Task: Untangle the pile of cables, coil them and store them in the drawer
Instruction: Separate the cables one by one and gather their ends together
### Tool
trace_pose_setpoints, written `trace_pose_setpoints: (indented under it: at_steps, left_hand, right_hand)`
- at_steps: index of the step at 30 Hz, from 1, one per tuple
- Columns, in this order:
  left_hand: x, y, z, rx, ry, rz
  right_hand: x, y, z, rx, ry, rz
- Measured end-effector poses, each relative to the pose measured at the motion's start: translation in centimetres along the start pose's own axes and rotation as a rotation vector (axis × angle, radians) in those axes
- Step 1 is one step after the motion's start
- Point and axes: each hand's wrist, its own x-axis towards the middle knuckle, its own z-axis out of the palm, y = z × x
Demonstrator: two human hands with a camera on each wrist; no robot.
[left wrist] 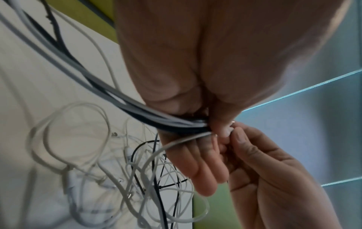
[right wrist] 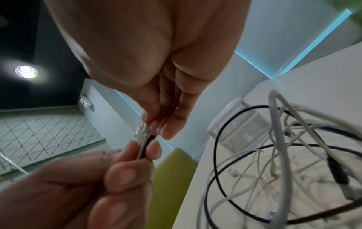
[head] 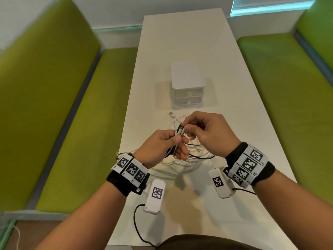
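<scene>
A tangled pile of white and black cables [head: 187,160] lies on the white table [head: 180,42]. My left hand [head: 177,139] is raised over it and grips a bundle of white and black cable ends [head: 177,134] between thumb and fingers. In the left wrist view the bundle [left wrist: 98,88] runs into that grip [left wrist: 209,128], and loops of the pile [left wrist: 137,170] hang below. My right hand [head: 185,126] pinches the connector tips [right wrist: 142,131] that stick out above the left hand [right wrist: 145,148]. The white drawer unit [head: 187,83] stands behind the pile with both drawers closed.
Green padded benches [head: 54,105] [head: 288,96] flank the narrow table. A frosted glass wall [head: 117,13] stands at the far end. A loose white connector [head: 171,114] lies between the pile and the drawer unit. A black cable [head: 138,230] trails over the table's near edge.
</scene>
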Motion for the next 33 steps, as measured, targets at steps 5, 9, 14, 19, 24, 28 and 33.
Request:
trace_pose_setpoints:
  at_steps: [5,9,14,19,24,28,33]
  left_hand:
    - [0.3,0.0,0.1,0.004,0.026,0.01]
    - [0.1,-0.4,0.9,-0.045,-0.002,-0.029]
    - [-0.2,-1.0,1.0,-0.13,-0.042,-0.028]
    - [-0.2,0.1,1.2,-0.167,0.138,0.023]
    - [0.5,1.9,0.6,-0.262,0.155,0.071]
    - [-0.2,2.3,0.8,-0.179,0.118,0.092]
    - [-0.6,3.4,-1.0,0.497,0.245,0.154]
  right_hand:
    - [0.0,0.3,0.6,-0.044,0.023,-0.09]
    - [-0.2,0.3,1.7,-0.147,-0.191,-0.189]
    - [0.1,0.1,1.5,-0.214,-0.208,-0.257]
    - [-0.2,-0.2,1.7,0.373,-0.03,0.08]
    - [-1.2,1.1,2.4,0.631,-0.267,0.318]
    - [-2.2,2.1,2.8,-0.036,-0.447,0.221]
    - [-2.0,3.7,2.3,-0.584,-0.365,0.072]
